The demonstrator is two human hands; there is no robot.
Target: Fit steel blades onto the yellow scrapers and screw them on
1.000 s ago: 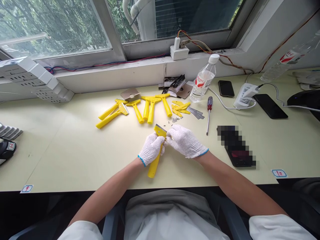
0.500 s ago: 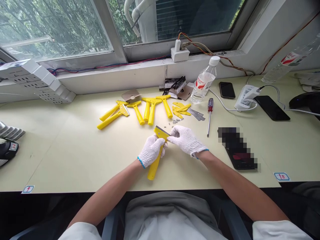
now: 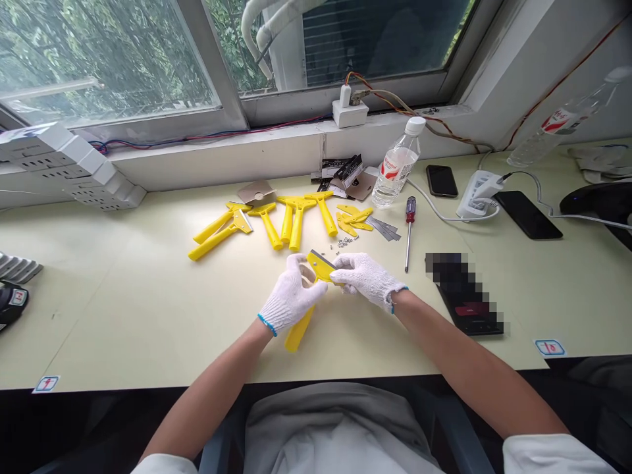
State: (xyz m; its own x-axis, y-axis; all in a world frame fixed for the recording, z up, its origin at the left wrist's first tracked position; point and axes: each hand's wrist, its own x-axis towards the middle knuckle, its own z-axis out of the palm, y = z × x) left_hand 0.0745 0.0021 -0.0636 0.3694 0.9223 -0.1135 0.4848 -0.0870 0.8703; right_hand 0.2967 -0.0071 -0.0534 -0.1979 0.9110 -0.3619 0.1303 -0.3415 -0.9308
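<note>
A yellow plastic scraper (image 3: pixel 307 315) with a metal blade along its head is held over the desk in front of me. My left hand (image 3: pixel 290 296), in a white knit glove with a blue cuff, wraps the neck of the scraper and hides part of it. My right hand (image 3: pixel 365 280), gloved the same way, pinches the right side of the yellow head with its fingertips. The handle's end points down and to the left, near the desk top.
Beyond my hands lie several yellow scrapers (image 3: pixel 296 224), loose yellow head pieces (image 3: pixel 353 218), metal blades (image 3: pixel 382 228) and tiny screws (image 3: pixel 343 243). A red-handled screwdriver (image 3: pixel 409 234), a water bottle (image 3: pixel 395 164), phones and a power adapter (image 3: pixel 478 194) sit to the right.
My left hand has turned and lifted its fingers around the scraper's neck. The handle now leans further to the left, and the view has shifted slightly.
</note>
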